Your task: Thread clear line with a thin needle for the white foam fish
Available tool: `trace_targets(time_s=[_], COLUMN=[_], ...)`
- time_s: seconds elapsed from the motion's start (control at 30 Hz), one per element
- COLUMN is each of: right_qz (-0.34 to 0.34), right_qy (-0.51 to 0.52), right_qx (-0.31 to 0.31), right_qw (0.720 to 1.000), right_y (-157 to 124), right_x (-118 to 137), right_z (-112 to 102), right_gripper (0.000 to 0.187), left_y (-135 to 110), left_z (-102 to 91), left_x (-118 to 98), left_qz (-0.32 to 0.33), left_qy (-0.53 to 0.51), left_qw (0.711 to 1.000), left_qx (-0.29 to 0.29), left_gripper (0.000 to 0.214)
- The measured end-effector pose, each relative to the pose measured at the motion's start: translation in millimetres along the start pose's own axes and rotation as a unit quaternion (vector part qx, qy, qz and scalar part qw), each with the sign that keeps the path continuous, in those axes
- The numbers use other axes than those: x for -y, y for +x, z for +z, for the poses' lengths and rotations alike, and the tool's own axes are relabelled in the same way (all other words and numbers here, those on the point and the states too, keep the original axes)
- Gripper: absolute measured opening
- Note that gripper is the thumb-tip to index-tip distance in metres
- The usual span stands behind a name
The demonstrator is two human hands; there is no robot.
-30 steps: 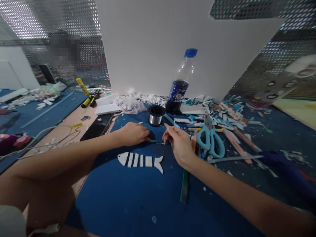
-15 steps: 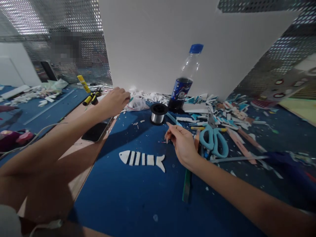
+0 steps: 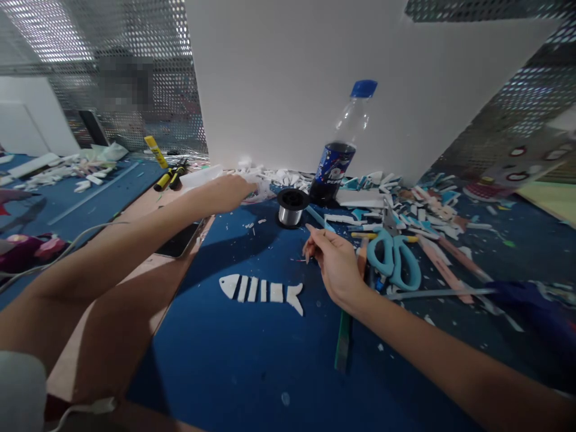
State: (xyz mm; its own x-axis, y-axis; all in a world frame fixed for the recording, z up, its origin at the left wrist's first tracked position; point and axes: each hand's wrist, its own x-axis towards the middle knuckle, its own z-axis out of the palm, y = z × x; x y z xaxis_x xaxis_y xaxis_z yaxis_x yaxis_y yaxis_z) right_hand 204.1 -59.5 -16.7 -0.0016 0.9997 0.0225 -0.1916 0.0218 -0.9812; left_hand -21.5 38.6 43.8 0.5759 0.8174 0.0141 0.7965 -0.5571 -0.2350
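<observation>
A white fish cut into several separate pieces (image 3: 276,293) lies flat on the blue table, its head to the left and tail to the right. My right hand (image 3: 335,264) rests just above its tail end, fingers curled and pinched. A thin pinkish tip pokes out by those fingertips, too small to name. My left hand (image 3: 230,193) reaches to a clear plastic bag (image 3: 263,192) at the back; its fingers are blurred and partly hidden. Between the hands stands a black spool of thin clear line (image 3: 291,215).
Blue-handled scissors (image 3: 393,258), a green strip (image 3: 342,342) and a cola bottle (image 3: 333,168) stand or lie around my right hand. Foam scraps (image 3: 427,210) are heaped at back right. A phone (image 3: 180,240) lies under my left forearm, with yellow-black tools (image 3: 171,175) beyond.
My left hand has moved right and slightly down, onto the plastic bag. My right hand keeps its pinch in nearly the same place. The view has shifted slightly.
</observation>
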Motion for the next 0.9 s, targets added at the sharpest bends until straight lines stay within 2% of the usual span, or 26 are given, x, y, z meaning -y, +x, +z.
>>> trace_targets(time_s=[0.13,0.23,0.3,0.4,0.43,0.47,0.53,0.57,0.67,0.73,0.9], right_qz=[0.000,-0.002,-0.003,0.001,0.003,0.004,0.005,0.006,0.008,0.008,0.003], right_qy=[-0.003,-0.005,-0.008,-0.012,-0.013,-0.013,-0.013,-0.013,-0.013,-0.012,-0.010], right_qx=[0.002,0.003,0.004,0.007,0.007,0.007,0.007,0.007,0.008,0.008,0.004], right_qw=[1.000,1.000,1.000,1.000,1.000,1.000,1.000,1.000,1.000,1.000,1.000], right_y=[-1,-2,-2,-3,-3,-3,-3,-3,-2,-2,-2], right_x=[0,1,2,4,4,4,4,5,5,4,2], right_z=[0,0,0,0,0,0,0,1,1,2,1], right_gripper=[0.035,0.036,0.038,0.038,0.037,0.037,0.037,0.036,0.035,0.035,0.035], left_y=[14,13,1,-30,-42,-54,-73,-79,-88,-85,-70], left_z=[3.0,-0.3,-2.3,0.4,3.4,7.3,16.8,21.8,33.5,37.1,37.1], left_x=[-1,-6,-12,-21,-23,-24,-23,-21,-17,-18,-33], left_qz=[0.001,-0.013,-0.008,0.018,0.039,0.058,0.088,0.098,0.130,0.134,0.142], left_qy=[0.051,0.074,0.089,0.127,0.112,0.094,0.085,0.086,0.062,0.046,0.031], left_qw=[0.999,0.997,0.994,0.976,0.974,0.977,0.987,0.988,0.990,0.990,0.989], left_qx=[-0.009,-0.032,-0.062,-0.178,-0.190,-0.183,-0.102,-0.081,-0.011,0.009,0.003], left_gripper=[0.032,0.028,0.029,0.033,0.035,0.040,0.051,0.053,0.059,0.059,0.045])
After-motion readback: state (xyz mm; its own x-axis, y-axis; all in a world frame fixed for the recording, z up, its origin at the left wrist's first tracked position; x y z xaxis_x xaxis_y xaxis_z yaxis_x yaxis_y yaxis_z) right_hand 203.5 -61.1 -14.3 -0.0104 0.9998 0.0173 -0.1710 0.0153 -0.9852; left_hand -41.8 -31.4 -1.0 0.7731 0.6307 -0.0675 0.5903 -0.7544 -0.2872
